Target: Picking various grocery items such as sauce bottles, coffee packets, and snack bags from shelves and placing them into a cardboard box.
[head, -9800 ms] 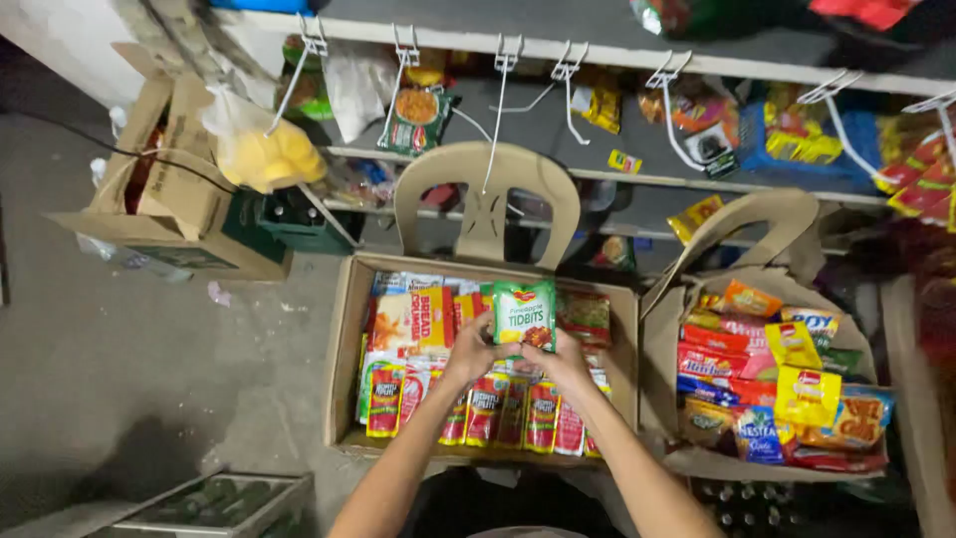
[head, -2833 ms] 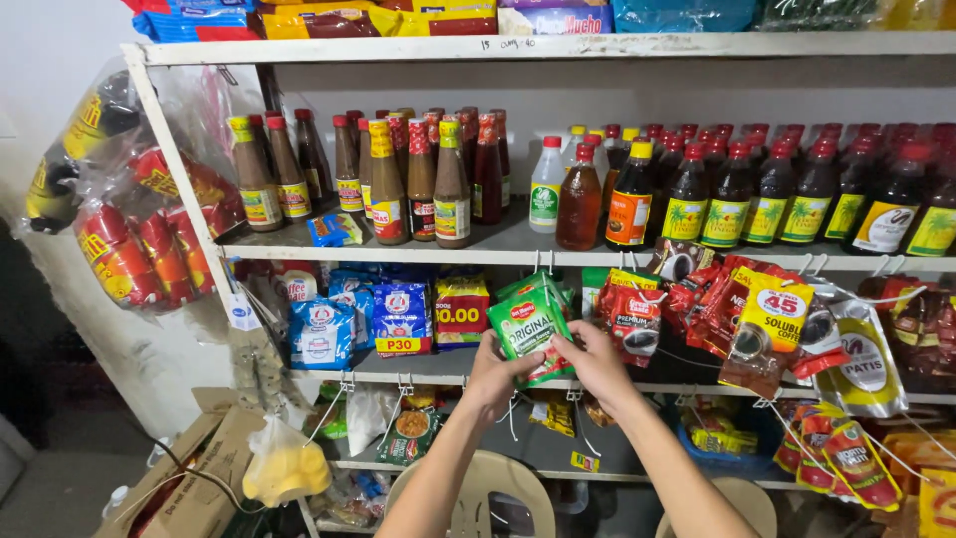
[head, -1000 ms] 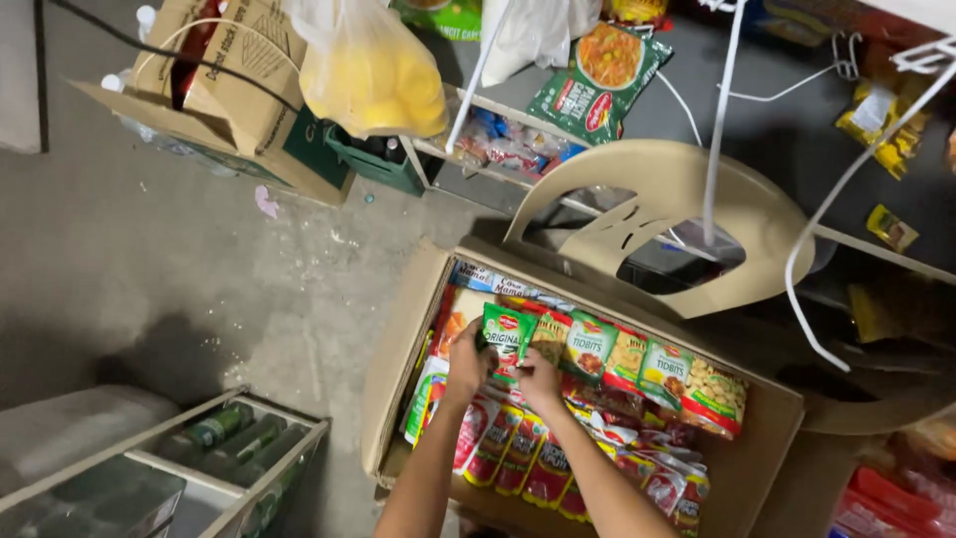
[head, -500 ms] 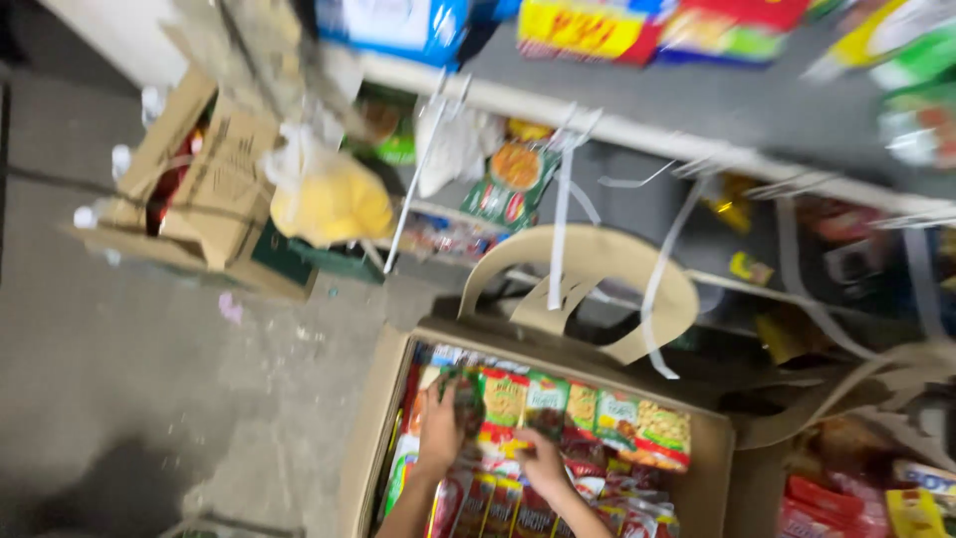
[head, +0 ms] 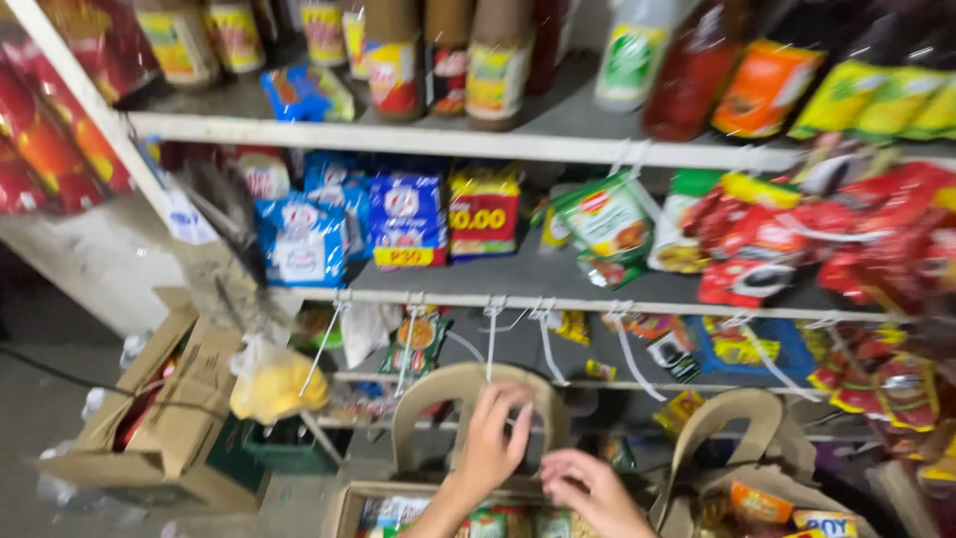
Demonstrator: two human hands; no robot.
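Raised low in the frame before a shop's stocked shelves: left hand (head: pixel 495 438) lifted highest, fingers curled and half spread in front of the back of a tan plastic chair (head: pixel 476 394); right hand (head: pixel 590 490) just beside it and lower, fingers bent inward. Motion blur heavy here — possibly a small packet pinched between the two, though impossible to say for certain. Directly beneath the wrists, at the bottom edge, an open cardboard box (head: pixel 351 500) on the chair seat, packed with upright sachets (head: pixel 498 522) in green, red and yellow. Above, along the front edge of the middle shelf (head: pixel 558 299), white wire hooks (head: pixel 490 334) hanging down, some bare, one carrying a green packet (head: pixel 421 342). On that shelf — blue bags (head: pixel 406 214), a green pouch (head: pixel 609 221), red pouches (head: pixel 797 234). Top shelf lined with sauce bottles (head: pixel 498 60). At lower left, on the floor, a second cardboard box (head: pixel 159 408), with a yellow-filled plastic bag (head: pixel 274 384) hanging beside it.
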